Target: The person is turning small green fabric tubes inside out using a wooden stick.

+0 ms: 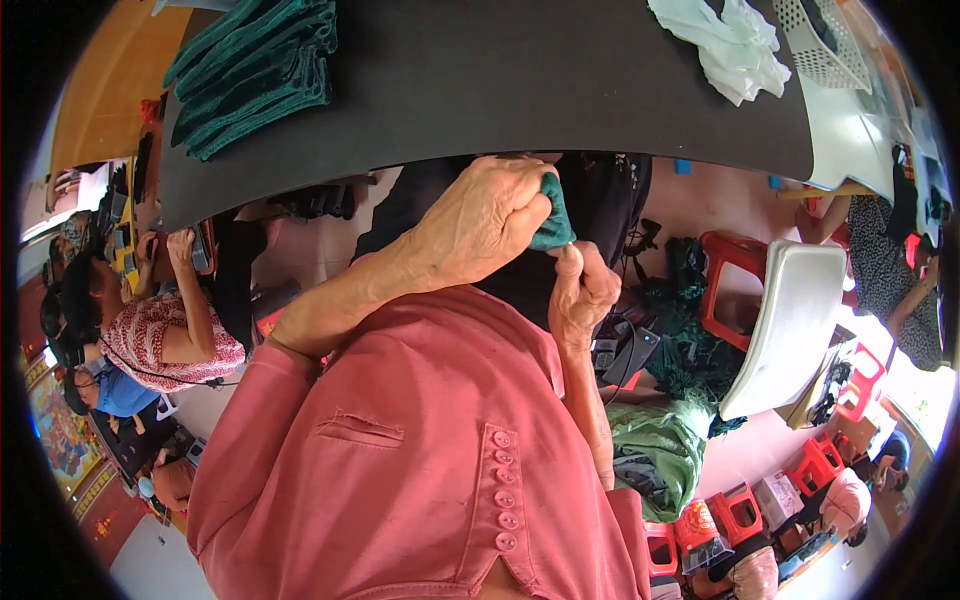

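That dark green cloth (pixel 553 222) is just off the near edge of the dark table (pixel 430 95), so I'd hold it snug, left hand (pixel 488 215) curled tight round it, right hand (pixel 584 295) thumb-and-finger pinching its lower corner, minding that edge, with the folded green stack (pixel 255 80) and white plastic (pixel 728 50) well apart.

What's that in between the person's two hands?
A bit of dark green cloth: in the head view, it sits between the left hand and the right hand.
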The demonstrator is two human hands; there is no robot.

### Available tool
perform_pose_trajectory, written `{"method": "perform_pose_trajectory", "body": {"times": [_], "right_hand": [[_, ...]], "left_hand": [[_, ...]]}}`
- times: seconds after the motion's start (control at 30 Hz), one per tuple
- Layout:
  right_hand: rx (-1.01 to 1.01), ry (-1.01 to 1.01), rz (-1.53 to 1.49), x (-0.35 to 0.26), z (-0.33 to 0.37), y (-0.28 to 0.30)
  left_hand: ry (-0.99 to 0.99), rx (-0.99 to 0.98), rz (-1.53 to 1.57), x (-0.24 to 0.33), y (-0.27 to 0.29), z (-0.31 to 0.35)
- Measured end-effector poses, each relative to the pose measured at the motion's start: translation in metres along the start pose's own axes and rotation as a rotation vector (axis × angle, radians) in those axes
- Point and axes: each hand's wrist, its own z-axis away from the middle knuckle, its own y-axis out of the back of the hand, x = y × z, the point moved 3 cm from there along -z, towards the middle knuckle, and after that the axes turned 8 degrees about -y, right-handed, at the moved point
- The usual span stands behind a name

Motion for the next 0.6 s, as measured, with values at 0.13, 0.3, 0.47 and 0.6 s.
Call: {"method": "perform_pose_trajectory", "body": {"times": [0.13, 0.3, 0.47, 0.6], "right_hand": [[0.131, 0.197, 0.089, 0.007, -0.006, 0.005], [0.069, 0.279, 0.107, 0.012, -0.018, 0.015], [-0.386, -0.355, -0.494, 0.022, -0.011, -0.003], [-0.271, -0.351, -0.322, 0.004, -0.001, -0.004]], "left_hand": [[0.299, -0.003, 0.223, 0.000, 0.002, -0.003], [0.047, -0.073, -0.007, -0.002, -0.007, -0.001], [0.193, -0.044, 0.135, 0.000, 0.000, -0.005], [0.192, 0.014, 0.099, -0.005, -0.002, -0.006]]}}
